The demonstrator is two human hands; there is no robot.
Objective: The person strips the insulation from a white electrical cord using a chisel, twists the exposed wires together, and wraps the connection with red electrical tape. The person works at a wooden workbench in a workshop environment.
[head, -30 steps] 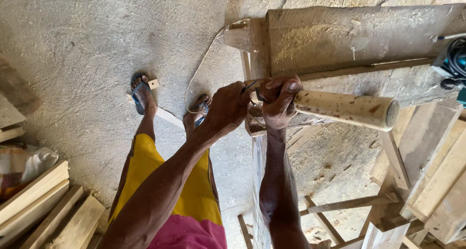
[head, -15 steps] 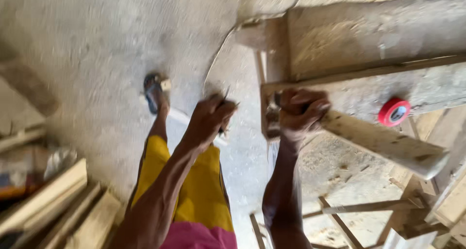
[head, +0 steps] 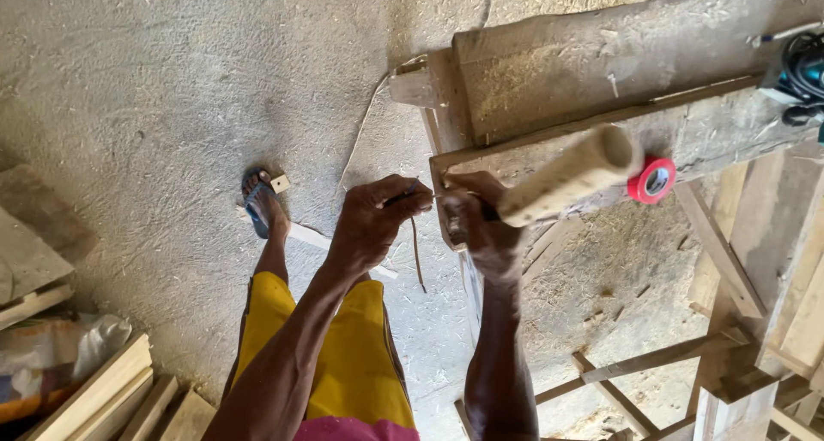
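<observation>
My right hand [head: 482, 222] grips one end of a pale round wooden piece [head: 573, 173], which sticks out to the upper right over the rough wooden workbench [head: 601, 72]. My left hand [head: 375, 222] is closed next to it, pinching a thin dark cord [head: 416, 248] that hangs down from the fingers. Both hands are at the bench's left corner. My yellow trouser leg and sandalled foot [head: 257, 202] are below on the floor.
A red tape roll [head: 651, 181] lies on the bench to the right of the wooden piece. A teal power tool [head: 802, 67] sits at the far right edge. Stacked planks [head: 94, 394] lie at the lower left. Wooden frame pieces [head: 738, 261] stand at the right.
The wooden piece has swung from pointing down-right to pointing up-right. My left hand has come closer to the right hand and now holds the cord. The view has shifted.
</observation>
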